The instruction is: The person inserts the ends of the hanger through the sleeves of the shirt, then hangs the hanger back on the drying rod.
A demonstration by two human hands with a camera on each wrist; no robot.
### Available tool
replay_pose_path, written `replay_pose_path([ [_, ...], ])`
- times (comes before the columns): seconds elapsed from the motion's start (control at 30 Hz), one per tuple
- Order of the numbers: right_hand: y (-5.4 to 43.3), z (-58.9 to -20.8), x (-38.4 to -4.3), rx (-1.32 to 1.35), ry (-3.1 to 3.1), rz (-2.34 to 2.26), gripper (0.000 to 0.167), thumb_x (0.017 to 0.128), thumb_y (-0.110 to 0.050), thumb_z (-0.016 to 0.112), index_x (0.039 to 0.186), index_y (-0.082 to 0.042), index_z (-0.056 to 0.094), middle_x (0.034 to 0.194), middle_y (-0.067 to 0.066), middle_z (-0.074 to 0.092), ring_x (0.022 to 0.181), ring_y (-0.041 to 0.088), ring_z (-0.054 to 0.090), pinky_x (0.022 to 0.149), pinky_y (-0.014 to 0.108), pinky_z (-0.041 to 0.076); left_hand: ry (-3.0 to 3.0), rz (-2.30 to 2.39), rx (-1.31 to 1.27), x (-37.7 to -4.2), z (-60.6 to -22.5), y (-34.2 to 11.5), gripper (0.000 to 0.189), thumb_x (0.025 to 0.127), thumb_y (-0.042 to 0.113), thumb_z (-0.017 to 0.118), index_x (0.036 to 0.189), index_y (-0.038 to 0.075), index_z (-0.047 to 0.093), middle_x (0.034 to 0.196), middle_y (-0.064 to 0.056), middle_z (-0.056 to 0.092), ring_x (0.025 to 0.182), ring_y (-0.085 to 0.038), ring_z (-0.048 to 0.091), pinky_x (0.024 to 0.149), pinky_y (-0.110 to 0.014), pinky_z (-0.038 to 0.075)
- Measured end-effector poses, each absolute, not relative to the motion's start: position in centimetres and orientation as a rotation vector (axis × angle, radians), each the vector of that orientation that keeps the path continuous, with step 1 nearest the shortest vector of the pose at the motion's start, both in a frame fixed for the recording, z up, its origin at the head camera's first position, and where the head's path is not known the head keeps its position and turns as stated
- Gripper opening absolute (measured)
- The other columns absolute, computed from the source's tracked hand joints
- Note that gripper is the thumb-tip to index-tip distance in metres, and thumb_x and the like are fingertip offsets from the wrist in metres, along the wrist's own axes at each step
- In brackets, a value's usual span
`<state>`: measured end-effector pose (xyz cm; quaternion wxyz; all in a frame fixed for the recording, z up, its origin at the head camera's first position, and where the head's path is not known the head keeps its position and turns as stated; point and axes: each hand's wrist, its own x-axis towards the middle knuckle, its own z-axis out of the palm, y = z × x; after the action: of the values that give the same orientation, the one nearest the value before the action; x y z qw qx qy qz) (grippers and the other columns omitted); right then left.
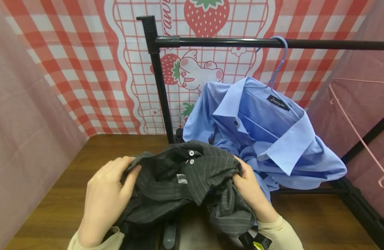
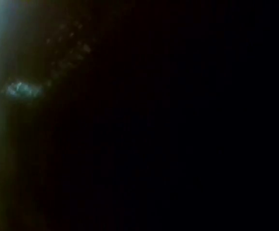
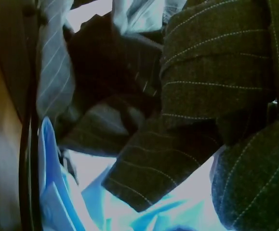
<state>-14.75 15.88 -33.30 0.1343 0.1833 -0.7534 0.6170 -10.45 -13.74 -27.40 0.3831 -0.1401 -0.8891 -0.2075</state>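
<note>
Both hands hold up a dark grey pinstriped shirt (image 1: 170, 187) with white buttons and a small white label inside. My left hand (image 1: 106, 194) pinches its left side between thumb and fingers. On the other side, my right hand (image 1: 249, 185) grips the bunched cloth near the collar. Folds of the pinstriped shirt (image 3: 216, 72) fill much of the right wrist view. Just behind my right hand, a light blue shirt (image 1: 273, 135) hangs on a blue hanger (image 1: 281, 60). The left wrist view is almost wholly dark.
A black clothes rack (image 1: 210, 42) stands on the wooden table (image 1: 54, 187), its bar running above the shirts. At the right hangs a pink hanger (image 1: 351, 114). A red checked strawberry cloth (image 1: 85, 66) covers the back, with pink curtains at the sides.
</note>
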Motion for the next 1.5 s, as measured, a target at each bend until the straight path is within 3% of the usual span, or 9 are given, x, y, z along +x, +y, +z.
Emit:
replay_pose_path([
  [0.3, 18.4, -32.3, -13.1, 0.494, -2.090, 1.683, 0.040, 0.083, 0.016, 0.039, 0.111, -0.004, 0.060, 0.103, -0.009, 0.063, 0.097, 0.004, 0.055, 0.083, 0.015, 0.042, -2.129, -0.696, -0.226, -12.1, -27.5, -15.4, 0.012, 0.082, 0.010, 0.066, 0.092, 0.006, 0.067, 0.084, -0.007, 0.063, 0.070, -0.021, 0.057, 0.062, -0.039, 0.041],
  [0.57, 18.2, -31.4, -12.1, 0.544, -2.013, 1.751, 0.035, 0.085, 0.015, 0.038, 0.105, -0.004, 0.061, 0.098, -0.002, 0.063, 0.091, 0.006, 0.056, 0.079, 0.017, 0.045, -2.136, -0.750, -0.337, -12.9, -28.1, -14.7, 0.011, 0.083, 0.006, 0.063, 0.093, 0.003, 0.065, 0.098, -0.010, 0.059, 0.091, -0.028, 0.055, 0.076, -0.045, 0.041],
  [0.7, 18.1, -31.8, -11.9, 0.643, -2.113, 1.647, 0.029, 0.085, 0.013, 0.043, 0.100, -0.002, 0.061, 0.092, -0.002, 0.062, 0.085, 0.007, 0.056, 0.076, 0.018, 0.044, -2.178, -0.737, -0.377, -13.2, -28.5, -14.3, 0.015, 0.087, 0.007, 0.058, 0.100, 0.008, 0.065, 0.092, -0.006, 0.065, 0.077, -0.022, 0.060, 0.068, -0.041, 0.046],
  [0.83, 17.9, -31.9, -12.1, 0.606, -2.175, 1.546, 0.027, 0.084, 0.011, 0.045, 0.097, -0.006, 0.062, 0.088, -0.004, 0.060, 0.083, 0.006, 0.054, 0.075, 0.017, 0.043, -2.304, -0.688, -0.518, -13.0, -28.7, -14.0, 0.024, 0.089, 0.009, 0.056, 0.110, 0.018, 0.064, 0.077, 0.003, 0.063, 0.054, -0.007, 0.049, 0.053, -0.029, 0.043],
  [1.07, 17.4, -31.0, -12.9, 0.722, -2.153, 1.451, 0.042, 0.074, 0.020, 0.041, 0.097, -0.007, 0.063, 0.091, -0.001, 0.061, 0.087, 0.009, 0.055, 0.079, 0.019, 0.042, -2.391, -0.574, -1.177, -13.3, -29.6, -11.7, 0.029, 0.082, 0.005, 0.062, 0.100, 0.026, 0.067, 0.099, 0.011, 0.059, 0.089, -0.006, 0.053, 0.077, -0.028, 0.044],
  [1.17, 17.0, -30.4, -13.2, 0.876, -2.168, 1.214, 0.049, 0.066, 0.022, 0.043, 0.095, -0.011, 0.065, 0.097, -0.001, 0.062, 0.091, 0.010, 0.056, 0.083, 0.018, 0.041, -2.297, -0.542, -1.253, -13.7, -29.9, -10.3, 0.026, 0.078, 0.003, 0.066, 0.092, 0.025, 0.068, 0.103, 0.005, 0.056, 0.094, -0.011, 0.052, 0.081, -0.031, 0.042],
  [1.27, 16.6, -29.8, -13.5, 1.008, -2.118, 1.003, 0.038, 0.072, 0.018, 0.052, 0.089, -0.013, 0.066, 0.099, 0.000, 0.061, 0.093, 0.013, 0.057, 0.085, 0.017, 0.041, -2.239, -0.486, -1.152, -14.3, -29.9, -9.1, 0.025, 0.072, 0.007, 0.073, 0.092, 0.016, 0.062, 0.108, -0.002, 0.053, 0.096, -0.017, 0.050, 0.081, -0.033, 0.041],
  [1.37, 15.9, -29.4, -13.8, 1.130, -2.012, 0.910, 0.016, 0.086, -0.001, 0.056, 0.083, -0.013, 0.065, 0.099, 0.002, 0.060, 0.092, 0.016, 0.056, 0.085, 0.020, 0.039, -2.266, -0.447, -1.035, -15.2, -29.8, -8.4, 0.055, 0.065, 0.018, 0.081, 0.109, 0.008, 0.050, 0.117, -0.008, 0.048, 0.101, -0.022, 0.050, 0.084, -0.036, 0.041],
  [1.5, 14.8, -28.7, -14.2, 1.251, -1.832, 0.847, 0.025, 0.093, -0.024, 0.049, 0.075, -0.014, 0.064, 0.100, 0.007, 0.061, 0.093, 0.021, 0.053, 0.088, 0.033, 0.033, -2.423, -0.473, -1.094, -16.4, -29.7, -7.8, 0.091, 0.064, 0.032, 0.082, 0.137, 0.011, 0.032, 0.135, -0.006, 0.043, 0.116, -0.021, 0.047, 0.092, -0.039, 0.040],
])
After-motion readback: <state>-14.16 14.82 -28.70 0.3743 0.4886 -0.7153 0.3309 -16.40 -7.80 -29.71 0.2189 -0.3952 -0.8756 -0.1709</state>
